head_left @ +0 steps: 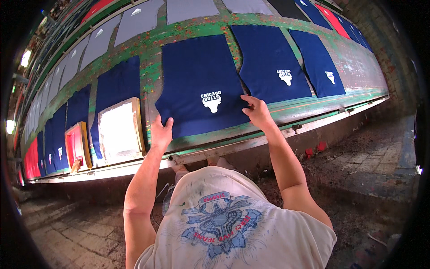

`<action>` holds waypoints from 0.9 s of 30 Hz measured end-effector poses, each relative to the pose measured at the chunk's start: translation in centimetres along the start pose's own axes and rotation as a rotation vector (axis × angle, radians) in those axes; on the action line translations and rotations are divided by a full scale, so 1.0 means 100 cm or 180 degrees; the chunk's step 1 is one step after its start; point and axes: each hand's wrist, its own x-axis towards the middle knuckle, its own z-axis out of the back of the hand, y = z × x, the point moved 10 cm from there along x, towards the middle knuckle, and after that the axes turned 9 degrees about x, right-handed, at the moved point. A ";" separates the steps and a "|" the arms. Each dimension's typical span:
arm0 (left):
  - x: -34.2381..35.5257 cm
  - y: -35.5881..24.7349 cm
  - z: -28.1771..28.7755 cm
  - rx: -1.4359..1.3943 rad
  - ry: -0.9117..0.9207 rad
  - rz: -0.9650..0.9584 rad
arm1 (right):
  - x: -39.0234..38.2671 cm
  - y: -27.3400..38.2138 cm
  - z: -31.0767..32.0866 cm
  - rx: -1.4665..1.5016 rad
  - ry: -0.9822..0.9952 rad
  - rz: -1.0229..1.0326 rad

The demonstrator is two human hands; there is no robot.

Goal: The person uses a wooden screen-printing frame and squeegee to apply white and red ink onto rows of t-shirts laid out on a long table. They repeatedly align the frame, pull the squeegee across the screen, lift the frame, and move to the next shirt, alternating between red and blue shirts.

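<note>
Directly before me a navy blue cut fabric panel [197, 67] lies flat, with a white bull-head print [211, 103] near its lower right part. My left hand [161, 132] is at the panel's lower left edge, thumb and forefinger spread apart. At the lower right edge is my right hand [259, 113], its forefinger and thumb also apart and touching the cloth's side. The undersides of both hands are hidden.
Right of the panel lie more printed navy panels [264, 54]. A framed printing screen [120, 127] and a smaller red one [77, 145] rest at the left. Grey panels [139, 20] line the far side of the paint-stained green table [192, 28]. A metal rail [215, 151] edges its front.
</note>
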 end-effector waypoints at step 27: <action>-0.015 -0.017 0.018 0.1094 0.0368 -0.0013 | 0.023 -0.001 0.006 -0.0483 -0.0011 0.0390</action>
